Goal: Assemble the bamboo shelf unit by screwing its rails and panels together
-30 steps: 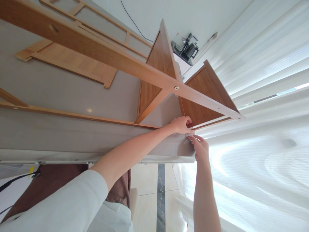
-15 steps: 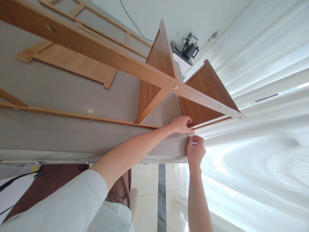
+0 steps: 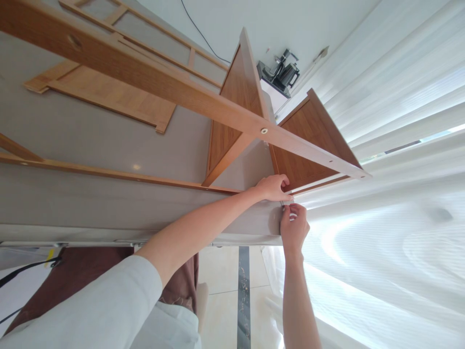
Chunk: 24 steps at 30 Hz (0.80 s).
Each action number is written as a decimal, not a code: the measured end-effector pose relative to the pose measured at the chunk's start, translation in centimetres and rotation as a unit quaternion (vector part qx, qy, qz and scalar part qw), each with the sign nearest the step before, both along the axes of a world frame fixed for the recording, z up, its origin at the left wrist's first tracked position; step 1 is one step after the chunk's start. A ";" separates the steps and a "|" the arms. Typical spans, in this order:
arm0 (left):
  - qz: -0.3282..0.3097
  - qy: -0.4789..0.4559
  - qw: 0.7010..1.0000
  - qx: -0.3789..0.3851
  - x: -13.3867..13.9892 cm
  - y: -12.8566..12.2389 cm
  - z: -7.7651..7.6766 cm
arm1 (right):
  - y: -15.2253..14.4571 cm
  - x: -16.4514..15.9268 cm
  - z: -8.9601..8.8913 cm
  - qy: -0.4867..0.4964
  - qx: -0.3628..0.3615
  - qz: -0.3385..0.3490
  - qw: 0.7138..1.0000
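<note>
A wooden shelf frame [image 3: 174,94] stands on the grey table, with two brown slatted panels [image 3: 308,145] set upright between its rails. My left hand [image 3: 273,188] reaches across to the frame's near right corner, its fingers curled round the end of the lower rail [image 3: 170,183] beside the panel. Just below it, my right hand [image 3: 295,225] is closed in a pinch at the rail's outer side. A thin dark sliver shows at its fingertips; most of what it holds is hidden.
On the grey table [image 3: 145,145] lie a loose wooden panel [image 3: 112,94] and a ladder-like wooden frame [image 3: 160,46]. A black kettle [image 3: 288,75] stands beyond the shelf. White curtains [image 3: 392,232] hang close on the right.
</note>
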<state>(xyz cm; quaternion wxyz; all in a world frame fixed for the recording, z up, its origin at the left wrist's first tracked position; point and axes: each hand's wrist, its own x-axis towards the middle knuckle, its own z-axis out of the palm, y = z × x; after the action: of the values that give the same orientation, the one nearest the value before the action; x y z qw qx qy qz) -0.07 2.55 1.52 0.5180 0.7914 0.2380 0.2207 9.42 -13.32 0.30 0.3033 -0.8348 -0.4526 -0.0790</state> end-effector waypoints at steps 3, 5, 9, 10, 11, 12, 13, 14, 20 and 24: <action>-0.001 0.000 1.000 -0.002 0.0 0.0 0.0 | -0.1 0.0 -0.1 -0.005 0.002 -0.001 1.000; -0.001 0.000 1.000 -0.004 0.0 0.0 0.0 | -0.1 0.1 -0.2 -0.010 0.005 -0.002 1.000; 0.000 0.001 1.000 -0.003 0.0 0.0 0.0 | -0.1 0.2 -0.2 -0.021 -0.005 0.009 1.000; -0.001 0.001 1.000 -0.002 0.0 0.0 0.0 | -0.1 0.2 -0.1 -0.026 -0.009 0.015 1.000; -0.001 0.002 1.000 -0.001 0.0 0.0 0.0 | -0.1 0.2 0.0 -0.031 -0.014 0.023 0.999; -0.002 0.002 1.000 0.000 0.0 0.1 0.0 | -0.1 0.1 0.1 -0.036 -0.019 0.031 0.999; -0.003 0.002 1.000 0.001 0.1 0.1 -0.1 | -0.1 0.1 0.2 -0.040 -0.025 0.039 0.998; -0.004 0.002 1.000 0.001 0.1 0.1 -0.1 | -0.1 0.1 0.2 -0.041 -0.031 0.046 0.998; -0.003 -0.003 1.000 -0.002 0.4 0.1 -0.3 | 0.0 0.2 0.5 0.005 -0.018 0.025 1.000; -0.001 -0.004 1.000 -0.004 0.3 0.1 -0.3 | 0.3 1.3 0.3 0.103 0.014 -0.031 0.994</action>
<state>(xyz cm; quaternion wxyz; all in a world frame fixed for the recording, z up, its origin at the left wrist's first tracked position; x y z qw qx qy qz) 0.21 2.64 1.21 0.5227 0.7885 0.2358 0.2221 10.77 -12.99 0.65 0.3575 -0.8479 -0.3914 -0.0088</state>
